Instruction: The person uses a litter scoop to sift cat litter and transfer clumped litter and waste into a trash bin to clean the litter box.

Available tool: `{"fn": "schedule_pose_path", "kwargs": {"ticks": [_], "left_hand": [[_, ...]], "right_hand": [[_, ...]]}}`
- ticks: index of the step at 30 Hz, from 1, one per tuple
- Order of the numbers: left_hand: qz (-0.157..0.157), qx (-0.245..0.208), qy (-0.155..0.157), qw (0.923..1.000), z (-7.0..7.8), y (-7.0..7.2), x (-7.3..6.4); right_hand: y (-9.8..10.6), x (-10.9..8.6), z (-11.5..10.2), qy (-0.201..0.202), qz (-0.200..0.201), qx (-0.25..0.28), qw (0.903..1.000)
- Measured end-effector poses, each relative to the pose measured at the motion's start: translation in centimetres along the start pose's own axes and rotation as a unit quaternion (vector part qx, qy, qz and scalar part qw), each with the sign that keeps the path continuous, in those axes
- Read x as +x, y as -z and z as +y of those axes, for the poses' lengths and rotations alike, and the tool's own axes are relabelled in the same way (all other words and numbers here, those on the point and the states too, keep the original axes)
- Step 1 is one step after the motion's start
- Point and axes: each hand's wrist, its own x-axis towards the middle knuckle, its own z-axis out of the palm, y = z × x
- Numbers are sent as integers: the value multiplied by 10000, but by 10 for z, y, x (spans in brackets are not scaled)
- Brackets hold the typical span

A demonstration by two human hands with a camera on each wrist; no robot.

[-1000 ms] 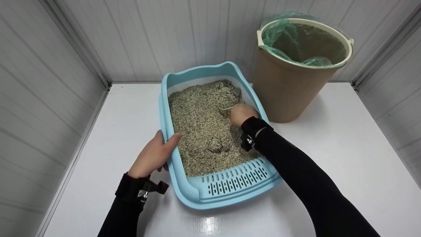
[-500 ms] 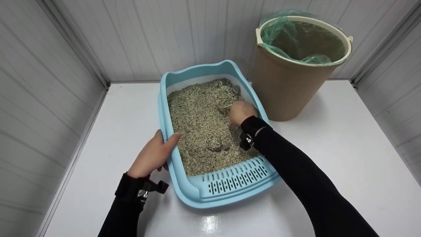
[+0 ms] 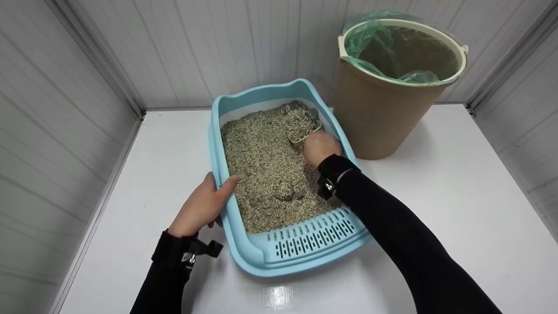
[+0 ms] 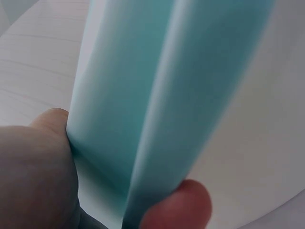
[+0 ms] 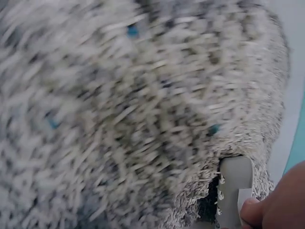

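Observation:
A light-blue litter box (image 3: 301,266), filled with pale grainy cat litter (image 3: 257,161), stands at an angle on the white table. My left hand (image 3: 201,207) grips its left rim, thumb over the inside and fingers outside; the left wrist view shows the blue wall (image 4: 157,105) between thumb and finger. Inside the box at the right, my right hand (image 3: 321,149) holds a light-coloured litter scoop (image 3: 298,142) heaped with litter. The right wrist view shows part of the scoop (image 5: 233,191) beneath my fingers, its remaining part covered by litter.
A brown bin (image 3: 375,117) lined with a green bag stands behind the box to the right, close to its rim. Grey panel walls (image 3: 196,52) enclose the table (image 3: 457,218) at the back and sides. Slots pierce the box's front ledge (image 3: 314,240).
The scoop's pale rim now shows on both sides of the litter heap, where before mostly its near edge showed. My left hand keeps its grip on the box.

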Motion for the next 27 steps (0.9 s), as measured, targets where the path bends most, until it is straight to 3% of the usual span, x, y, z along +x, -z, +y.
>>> {"fn": "schedule_pose_path", "kwargs": {"ticks": [5,16,20,23,26,27], "left_hand": [[-14,-2,-6,10000,1,-1,0],[14,-34,1,10000,2,-2,0],[10,-53,-7,10000,2,-2,-1],[9,-29,-5,10000,2,-2,-1],[-1,-8,12,10000,1,-1,-1],[-1,-2,10,10000,1,-1,0]], "right_hand": [[10,6,3,-197,-463,689,9964],[3,5,-2,-55,77,-63,9999],[6,11,2,-244,-417,514,9975],[11,16,6,-482,-989,1220,9864],[16,18,9,-470,-1267,1485,9796],[17,18,9,-328,-1341,1321,9816]]}}
